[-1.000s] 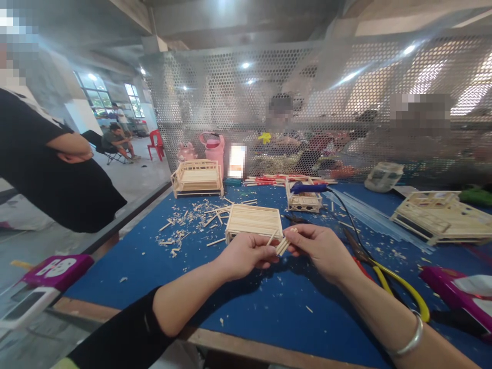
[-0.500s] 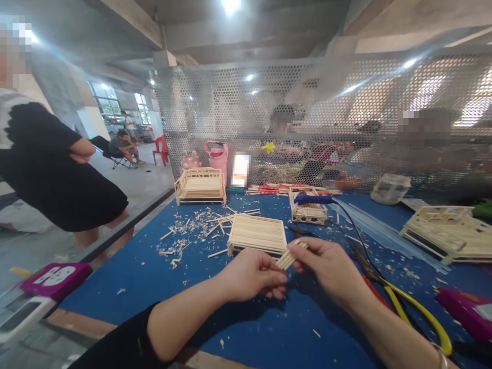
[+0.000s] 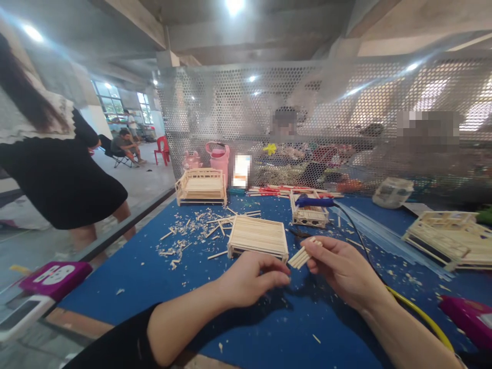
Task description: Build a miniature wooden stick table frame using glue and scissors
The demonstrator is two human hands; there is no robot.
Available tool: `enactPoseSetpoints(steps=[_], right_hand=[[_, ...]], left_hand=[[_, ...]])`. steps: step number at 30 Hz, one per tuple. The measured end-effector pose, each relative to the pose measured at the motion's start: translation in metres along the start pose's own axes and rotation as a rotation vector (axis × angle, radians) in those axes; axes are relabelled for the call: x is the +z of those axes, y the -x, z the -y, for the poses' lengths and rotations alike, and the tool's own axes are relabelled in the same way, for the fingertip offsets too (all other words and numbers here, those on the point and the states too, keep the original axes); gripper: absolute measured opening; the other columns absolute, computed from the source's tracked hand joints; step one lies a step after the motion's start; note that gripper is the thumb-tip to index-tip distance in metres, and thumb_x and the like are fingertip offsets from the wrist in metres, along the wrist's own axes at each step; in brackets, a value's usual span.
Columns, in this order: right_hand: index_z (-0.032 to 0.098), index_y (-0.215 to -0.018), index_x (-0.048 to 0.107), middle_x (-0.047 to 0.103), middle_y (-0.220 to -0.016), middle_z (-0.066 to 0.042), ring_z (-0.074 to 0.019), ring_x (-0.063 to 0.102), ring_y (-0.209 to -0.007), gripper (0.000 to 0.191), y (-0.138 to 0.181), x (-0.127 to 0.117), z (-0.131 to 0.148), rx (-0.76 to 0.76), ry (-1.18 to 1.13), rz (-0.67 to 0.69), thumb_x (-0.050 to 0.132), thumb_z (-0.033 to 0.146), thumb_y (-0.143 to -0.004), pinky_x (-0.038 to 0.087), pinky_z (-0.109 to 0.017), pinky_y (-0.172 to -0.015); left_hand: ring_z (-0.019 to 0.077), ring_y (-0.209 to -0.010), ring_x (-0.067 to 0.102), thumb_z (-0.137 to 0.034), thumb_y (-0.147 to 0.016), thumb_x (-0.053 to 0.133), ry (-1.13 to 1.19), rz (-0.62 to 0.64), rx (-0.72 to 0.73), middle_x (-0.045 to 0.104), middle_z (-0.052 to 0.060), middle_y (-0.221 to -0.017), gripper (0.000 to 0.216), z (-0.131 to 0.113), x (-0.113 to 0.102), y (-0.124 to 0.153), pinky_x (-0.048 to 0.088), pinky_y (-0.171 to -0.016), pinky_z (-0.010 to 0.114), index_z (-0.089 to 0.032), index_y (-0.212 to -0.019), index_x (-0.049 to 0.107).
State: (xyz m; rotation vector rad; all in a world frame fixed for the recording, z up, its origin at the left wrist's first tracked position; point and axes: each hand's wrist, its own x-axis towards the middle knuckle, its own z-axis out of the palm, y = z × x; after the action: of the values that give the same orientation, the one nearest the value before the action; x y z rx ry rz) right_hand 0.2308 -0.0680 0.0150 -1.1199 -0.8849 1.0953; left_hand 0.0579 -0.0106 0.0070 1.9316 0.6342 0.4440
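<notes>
Several short wooden sticks are pinched side by side between the thumb and fingers of my right hand. My left hand is just left of them, its thumb and fingers apart and nothing seen in it. Right behind my left hand stands a small slatted platform built of wooden sticks. A stick-built bench with a railed back stands farther back on the left. A blue-handled tool with a cable rests across another small stick frame. Dark plier jaws show behind the sticks.
Wood scraps litter the blue tabletop. Clear glue sticks and a larger stick model lie right. Yellow-handled pliers are partly under my right arm. A perforated screen stands behind; a person stands left.
My left hand has let go of the sticks and its fingers have spread. My right hand has moved slightly right with the sticks. The person at left has turned away.
</notes>
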Motion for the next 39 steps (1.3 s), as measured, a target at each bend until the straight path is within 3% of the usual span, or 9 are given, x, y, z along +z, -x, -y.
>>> enactPoseSetpoints(steps=[2, 4, 10, 15, 24, 27, 31, 35, 39], right_hand=[[0.014, -0.062, 0.067, 0.058, -0.047, 0.003, -0.0033, 0.047, -0.043, 0.032, 0.001, 0.001, -0.003, 0.031, 0.016, 0.073, 0.079, 0.043, -0.053, 0.037, -0.013, -0.043], [0.014, -0.06, 0.066, 0.057, -0.047, 0.003, -0.0028, 0.046, -0.042, 0.032, 0.002, 0.003, -0.005, 0.059, 0.033, 0.124, 0.078, 0.043, -0.056, 0.036, -0.014, -0.042], [0.013, -0.061, 0.063, 0.056, -0.046, 0.004, -0.0035, 0.045, -0.041, 0.035, 0.003, 0.006, -0.008, 0.097, 0.114, 0.166, 0.079, 0.043, -0.054, 0.036, -0.016, -0.042], [0.013, -0.065, 0.063, 0.057, -0.049, 0.004, -0.0044, 0.047, -0.043, 0.033, 0.003, 0.004, -0.009, 0.04, 0.172, 0.191, 0.077, 0.042, -0.057, 0.038, -0.018, -0.045], [0.015, -0.067, 0.061, 0.056, -0.049, 0.006, -0.0046, 0.047, -0.043, 0.033, 0.005, 0.007, -0.01, 0.018, 0.155, 0.223, 0.076, 0.042, -0.057, 0.038, -0.018, -0.045], [0.014, -0.065, 0.062, 0.056, -0.048, 0.005, -0.0048, 0.048, -0.043, 0.032, 0.005, 0.006, -0.008, -0.007, 0.214, 0.228, 0.077, 0.042, -0.056, 0.039, -0.018, -0.045], [0.015, -0.064, 0.064, 0.057, -0.048, 0.004, -0.006, 0.049, -0.043, 0.032, 0.001, -0.004, 0.002, -0.135, 0.224, 0.094, 0.077, 0.043, -0.056, 0.041, -0.019, -0.045], [0.019, -0.061, 0.063, 0.055, -0.049, 0.005, -0.0066, 0.049, -0.043, 0.034, -0.002, -0.017, 0.012, -0.266, 0.111, -0.096, 0.08, 0.044, -0.047, 0.042, -0.02, -0.043], [0.021, -0.062, 0.063, 0.055, -0.053, 0.005, -0.007, 0.049, -0.045, 0.03, -0.002, -0.017, 0.011, -0.256, 0.122, -0.124, 0.08, 0.042, -0.049, 0.043, -0.022, -0.045]], left_hand=[[0.0111, -0.064, 0.053, -0.029, -0.075, 0.062, -0.103, -0.064, 0.13, 0.065, 0.001, -0.07, 0.019, -0.001, -0.002, -0.001, 0.042, -0.063, 0.021, -0.014, -0.084, 0.07], [0.0121, -0.066, 0.055, -0.031, -0.074, 0.064, -0.197, -0.049, 0.217, 0.067, 0.002, -0.072, 0.019, -0.001, -0.003, -0.001, 0.041, -0.064, 0.02, -0.015, -0.083, 0.071], [0.0139, -0.066, 0.059, -0.038, -0.077, 0.061, -0.489, -0.045, 0.354, 0.07, 0.004, -0.073, 0.024, 0.004, -0.003, 0.0, 0.037, -0.06, 0.02, -0.018, -0.085, 0.072], [0.0131, -0.063, 0.059, -0.037, -0.079, 0.058, -0.492, -0.031, 0.308, 0.071, 0.004, -0.071, 0.024, 0.008, -0.001, -0.002, 0.038, -0.059, 0.019, -0.018, -0.082, 0.072], [0.0093, -0.055, 0.052, -0.03, -0.077, 0.061, -0.219, 0.025, 0.149, 0.064, 0.0, -0.061, 0.021, 0.006, 0.003, -0.002, 0.038, -0.054, 0.018, -0.012, -0.071, 0.068], [0.0094, -0.055, 0.05, -0.032, -0.078, 0.058, -0.266, 0.06, 0.148, 0.062, 0.0, -0.062, 0.023, 0.006, 0.0, -0.002, 0.037, -0.053, 0.019, -0.011, -0.073, 0.067], [0.0112, -0.06, 0.054, -0.038, -0.078, 0.057, -0.371, 0.109, 0.166, 0.067, 0.002, -0.071, 0.029, 0.004, -0.01, -0.002, 0.038, -0.056, 0.02, -0.013, -0.088, 0.067], [0.0122, -0.062, 0.056, -0.041, -0.081, 0.053, -0.562, 0.016, 0.185, 0.068, 0.004, -0.073, 0.031, 0.002, -0.015, -0.003, 0.038, -0.058, 0.021, -0.016, -0.087, 0.069], [0.0134, -0.066, 0.057, -0.038, -0.084, 0.048, -0.644, -0.013, 0.273, 0.068, 0.005, -0.074, 0.031, 0.003, -0.014, -0.005, 0.038, -0.061, 0.023, -0.016, -0.086, 0.069]])
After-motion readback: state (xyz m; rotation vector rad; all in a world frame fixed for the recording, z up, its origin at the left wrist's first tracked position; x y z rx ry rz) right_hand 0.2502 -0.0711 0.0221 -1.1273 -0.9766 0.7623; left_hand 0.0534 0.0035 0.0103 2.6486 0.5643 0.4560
